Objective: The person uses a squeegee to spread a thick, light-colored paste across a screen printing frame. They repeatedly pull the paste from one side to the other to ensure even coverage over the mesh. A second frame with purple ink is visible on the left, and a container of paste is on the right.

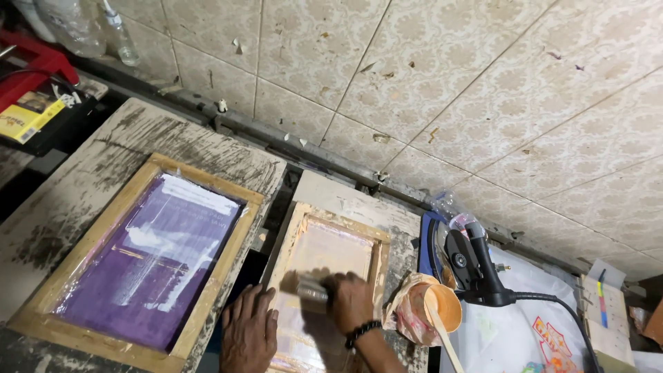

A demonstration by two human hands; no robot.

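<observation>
— Status, lower centre of frame?
— Right hand [349, 300] grips a squeegee [312, 289] on the small wooden screen frame [331, 266]; left hand [247, 330] rests flat on its edge, released. Judged mid-pull; next needs even pressure.

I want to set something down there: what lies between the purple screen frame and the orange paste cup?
In the head view, the smaller wooden screen frame, with both hands on it.

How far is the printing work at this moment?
Looks done: orange ink is mixed in the cup, with a stick in it. In hand: the right hand pulls a squeegee across the small wooden screen frame while the left hand steadies its edge. Left: the large purple screen lies untouched.
</observation>
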